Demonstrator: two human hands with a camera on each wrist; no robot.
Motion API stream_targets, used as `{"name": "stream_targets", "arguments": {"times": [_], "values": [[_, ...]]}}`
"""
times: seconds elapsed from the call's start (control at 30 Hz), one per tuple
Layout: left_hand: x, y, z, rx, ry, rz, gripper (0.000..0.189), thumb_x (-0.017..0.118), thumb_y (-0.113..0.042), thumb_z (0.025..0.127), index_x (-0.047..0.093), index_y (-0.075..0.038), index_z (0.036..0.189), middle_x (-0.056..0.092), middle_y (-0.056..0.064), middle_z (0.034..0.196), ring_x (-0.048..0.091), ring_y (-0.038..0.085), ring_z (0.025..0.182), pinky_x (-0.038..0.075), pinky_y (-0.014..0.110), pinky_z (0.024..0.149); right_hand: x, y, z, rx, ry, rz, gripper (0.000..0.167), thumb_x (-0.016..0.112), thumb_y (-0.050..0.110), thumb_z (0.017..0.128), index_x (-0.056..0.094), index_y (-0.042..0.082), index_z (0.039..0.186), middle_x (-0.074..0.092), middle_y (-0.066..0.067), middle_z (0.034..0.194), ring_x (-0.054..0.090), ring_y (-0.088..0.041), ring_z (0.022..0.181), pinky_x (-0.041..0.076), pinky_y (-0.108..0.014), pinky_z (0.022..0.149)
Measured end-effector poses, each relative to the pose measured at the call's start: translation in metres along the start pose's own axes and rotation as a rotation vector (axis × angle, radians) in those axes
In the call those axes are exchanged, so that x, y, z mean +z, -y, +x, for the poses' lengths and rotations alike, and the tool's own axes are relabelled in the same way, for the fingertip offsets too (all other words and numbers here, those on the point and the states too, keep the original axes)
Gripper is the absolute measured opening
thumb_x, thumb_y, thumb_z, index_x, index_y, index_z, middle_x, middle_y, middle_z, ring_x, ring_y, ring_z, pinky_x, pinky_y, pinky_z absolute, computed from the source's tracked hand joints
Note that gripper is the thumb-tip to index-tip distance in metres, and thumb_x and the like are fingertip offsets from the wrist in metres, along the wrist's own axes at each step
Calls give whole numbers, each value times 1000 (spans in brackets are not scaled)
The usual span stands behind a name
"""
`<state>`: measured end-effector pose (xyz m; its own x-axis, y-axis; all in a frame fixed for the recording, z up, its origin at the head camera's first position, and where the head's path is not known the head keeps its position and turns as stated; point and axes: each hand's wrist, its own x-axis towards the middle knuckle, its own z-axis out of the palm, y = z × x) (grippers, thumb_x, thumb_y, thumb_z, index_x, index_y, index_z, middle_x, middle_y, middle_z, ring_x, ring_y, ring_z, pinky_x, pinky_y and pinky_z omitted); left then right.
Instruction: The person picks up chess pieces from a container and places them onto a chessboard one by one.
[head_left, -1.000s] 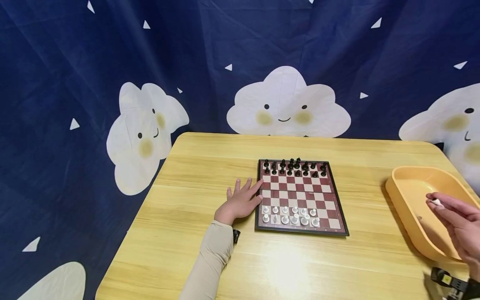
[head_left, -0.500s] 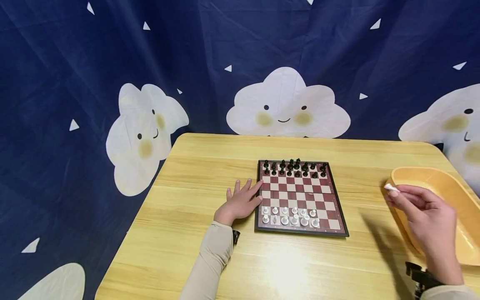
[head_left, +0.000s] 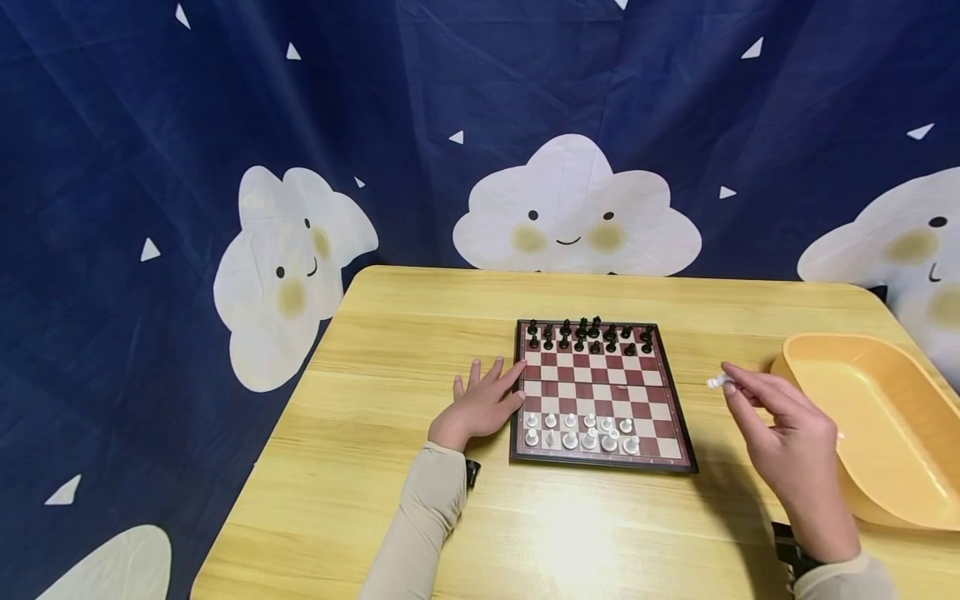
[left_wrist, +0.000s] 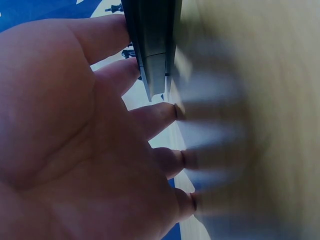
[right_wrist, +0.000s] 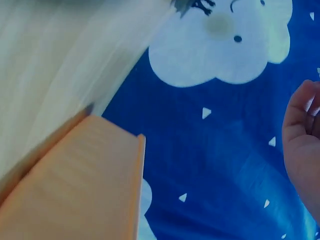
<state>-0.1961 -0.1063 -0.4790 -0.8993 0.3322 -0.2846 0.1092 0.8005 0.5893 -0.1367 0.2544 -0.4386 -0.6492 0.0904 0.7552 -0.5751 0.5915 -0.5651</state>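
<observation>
In the head view a chessboard point(head_left: 585, 387) lies on the table, black chess pieces point(head_left: 595, 333) in two rows along its far side and white chess pieces point(head_left: 589, 437) along its near side. The near right corner squares bear no pieces. My left hand point(head_left: 483, 408), fingers spread, rests at the board's left edge; the left wrist view has its thumb and index fingertip touching the dark board edge point(left_wrist: 154, 50). Between thumb and fingertips my right hand point(head_left: 787, 442) pinches a small white chess piece point(head_left: 718, 382), held above the table right of the board.
An orange plastic tub point(head_left: 813, 343) stands on the table at the right, under and beyond the right forearm, with a small white thing point(head_left: 841, 436) visible by its near wall. Behind the wooden table point(head_left: 390, 333) hangs a blue curtain point(head_left: 420, 100) with clouds.
My right hand has come leftward out over the tub's rim, carrying the white chess piece towards the board. My left hand and the board have stayed in place.
</observation>
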Motion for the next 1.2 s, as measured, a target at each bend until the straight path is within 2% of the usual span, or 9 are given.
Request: {"name": "stream_targets", "arguments": {"times": [0.13, 0.2, 0.3, 0.43, 0.57, 0.77, 0.9, 1.07, 1.2], "values": [[-1, 0, 0, 1, 1, 2, 59, 36, -45, 110, 25, -30, 166, 10, 11, 173, -10, 44, 156, -8, 68, 119, 6, 0, -2, -61, 37, -39, 19, 72, -7, 83, 79, -7, 101, 72, -10, 85, 56, 9, 81, 37, -1, 64], [-1, -1, 0, 2, 1, 6, 59, 36, -45, 110, 25, -31, 166, 10, 10, 173, -10, 44, 156, -8, 68, 119, 9, -3, -3, -79, 56, -36, 20, 73, -5, 80, 80, -4, 98, 71, -12, 80, 56, 8, 79, 37, -2, 60], [-1, -1, 0, 2, 1, 11, 59, 35, -45, 110, 24, -31, 166, 10, 10, 173, -10, 44, 156, -8, 68, 119, 10, -8, -7, -86, 110, -27, 21, 75, -6, 76, 81, 0, 96, 71, -7, 77, 56, 5, 75, 41, -4, 62], [-1, 0, 1, 3, 0, 10, 59, 35, -46, 110, 24, -31, 166, 11, 10, 173, -9, 44, 156, -8, 68, 119, 9, -10, -11, -68, 258, -68, 28, 80, -8, 74, 82, 8, 96, 72, 2, 80, 55, 6, 71, 45, -8, 66], [-1, 0, 2, 2, -2, 13, 59, 35, -45, 110, 24, -32, 166, 11, 10, 173, -10, 44, 156, -8, 67, 119, 10, -10, -15, -46, 414, -102, 30, 84, -7, 73, 81, 13, 95, 71, 9, 81, 56, 5, 66, 46, -13, 59], [0, 1, 2, 1, -8, 6, 59, 36, -45, 110, 26, -30, 166, 12, 11, 173, -8, 44, 157, -7, 68, 119, 14, -7, -20, -19, 557, -104, 25, 86, -1, 76, 80, 16, 93, 69, 15, 81, 53, 3, 66, 44, -13, 57], [1, 1, 1, -1, -6, 6, 59, 36, -45, 110, 26, -31, 166, 12, 11, 173, -8, 44, 157, -7, 67, 120, 17, -7, -23, -23, 607, -98, 24, 86, 1, 77, 79, 18, 91, 66, 19, 80, 52, 5, 67, 44, -14, 58], [0, 0, 1, -4, -2, 9, 59, 36, -46, 110, 25, -32, 166, 11, 10, 173, -9, 44, 157, -8, 67, 120, 21, -7, -26, -29, 628, -98, 23, 86, 0, 75, 79, 17, 88, 68, 16, 81, 53, 4, 68, 46, -15, 59], [0, 0, 1, -2, -5, 4, 59, 36, -46, 110, 26, -31, 166, 12, 11, 173, -8, 44, 157, -7, 68, 119, 23, -6, -28, 1, 660, -132, 20, 86, 4, 77, 78, 19, 87, 67, 16, 82, 53, 5, 69, 48, -20, 59]]}}
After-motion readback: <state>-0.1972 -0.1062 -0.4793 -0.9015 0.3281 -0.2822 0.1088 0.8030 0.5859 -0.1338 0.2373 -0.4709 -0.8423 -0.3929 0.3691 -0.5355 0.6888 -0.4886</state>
